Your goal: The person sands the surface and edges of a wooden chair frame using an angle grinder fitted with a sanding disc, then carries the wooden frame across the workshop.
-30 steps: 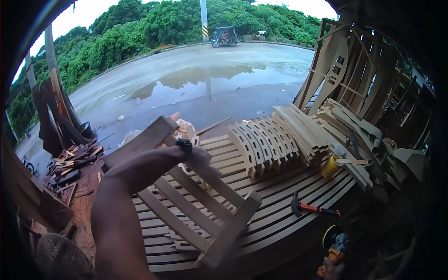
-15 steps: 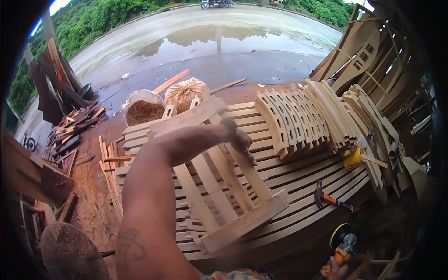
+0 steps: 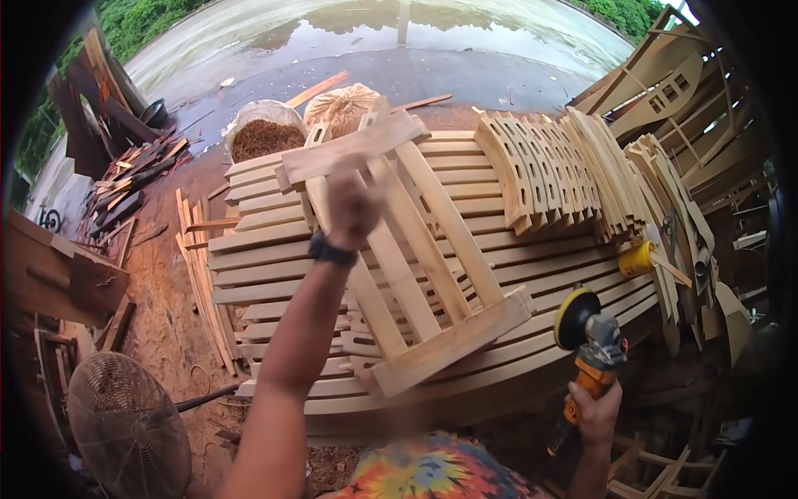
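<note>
My right hand (image 3: 595,409) grips an orange and black angle grinder (image 3: 595,366) with a yellow-edged disc, raised at the lower right. My left hand (image 3: 356,204), with a dark band at the wrist, is over the upper part of a slatted wooden frame (image 3: 453,353). Motion smears its fingers, so their pose is unclear, and I cannot tell whether they touch the wood. This frame has several long slats between two wider end rails and lies tilted on other slotted wooden pieces.
Parallel wooden slats (image 3: 258,241) form the surface underneath. Curved slotted pieces (image 3: 532,179) stand in a row at the right, beside a yellow container (image 3: 636,259). A sack of shavings (image 3: 264,143) stands beyond. A round fan (image 3: 125,424) is at the lower left.
My left hand has moved left from the right-hand slat to the upper left of the frame. The angle grinder has risen in my right hand. The view has tipped down.
</note>
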`<state>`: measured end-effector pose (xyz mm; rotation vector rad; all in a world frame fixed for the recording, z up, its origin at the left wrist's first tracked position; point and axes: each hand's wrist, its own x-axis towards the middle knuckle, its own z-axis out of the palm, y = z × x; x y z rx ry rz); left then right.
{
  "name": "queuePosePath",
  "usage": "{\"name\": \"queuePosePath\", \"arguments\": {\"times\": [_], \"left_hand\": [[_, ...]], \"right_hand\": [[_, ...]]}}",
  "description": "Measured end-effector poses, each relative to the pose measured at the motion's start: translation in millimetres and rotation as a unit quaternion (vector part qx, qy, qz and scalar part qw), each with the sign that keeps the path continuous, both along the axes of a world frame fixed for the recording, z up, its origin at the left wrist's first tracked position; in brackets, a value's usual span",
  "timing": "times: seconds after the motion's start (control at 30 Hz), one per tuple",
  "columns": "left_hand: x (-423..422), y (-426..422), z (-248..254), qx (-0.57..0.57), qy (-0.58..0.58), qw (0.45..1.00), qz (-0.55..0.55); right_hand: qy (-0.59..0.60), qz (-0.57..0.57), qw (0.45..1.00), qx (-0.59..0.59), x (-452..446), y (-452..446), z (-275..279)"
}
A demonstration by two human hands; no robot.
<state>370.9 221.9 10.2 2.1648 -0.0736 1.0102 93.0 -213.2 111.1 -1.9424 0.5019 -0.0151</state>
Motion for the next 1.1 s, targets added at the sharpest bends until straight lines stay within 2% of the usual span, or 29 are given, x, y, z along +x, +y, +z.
{"name": "queuePosePath", "arguments": {"times": [0.03,0.07,0.1,0.13,0.2,0.27,0.33,0.37,0.43,0.53,0.67,0.7,1.03,1.1], "left_hand": [[-10,23,-20,0.01,-0.009,0.992,0.123],[-27,32,-29,-0.114,0.041,0.978,0.171],[-41,41,-36,-0.245,0.15,0.943,0.167],[-38,49,-66,-0.3,0.155,0.923,0.185],[-48,38,-56,-0.448,0.188,0.874,-0.002],[-35,36,-89,-0.478,0.252,0.841,-0.029],[-21,58,-109,-0.651,0.288,0.664,-0.228],[-32,48,-94,-0.657,0.296,0.654,-0.23],[-51,30,-53,-0.554,0.285,0.778,-0.08],[-47,28,-58,-0.545,0.271,0.791,-0.058],[-52,25,-54,-0.553,0.258,0.79,-0.056],[-53,23,-54,-0.563,0.246,0.788,-0.053],[-53,19,-52,-0.533,0.258,0.805,-0.02],[-52,20,-53,-0.513,0.261,0.818,-0.013]], "right_hand": [[0.041,0.053,0.998,0.012,5,7,8],[0.044,0.048,0.998,0.01,10,16,12],[0.041,0.096,0.994,0.01,15,25,15],[0.043,0.144,0.989,0.008,21,34,18],[0.031,0.213,0.976,-0.02,34,56,24],[0.105,0.242,0.964,-0.023,39,63,18],[0.097,0.311,0.939,-0.109,44,79,23],[0.109,0.305,0.939,-0.113,41,89,26],[0.15,0.302,0.933,-0.126,41,108,30],[0.171,0.345,0.91,-0.151,42,122,27],[0.129,0.399,0.891,-0.173,41,134,20],[0.17,0.392,0.888,-0.171,41,139,23],[0.183,0.399,0.889,-0.13,41,150,8],[0.219,0.391,0.885,-0.13,41,154,11]]}}
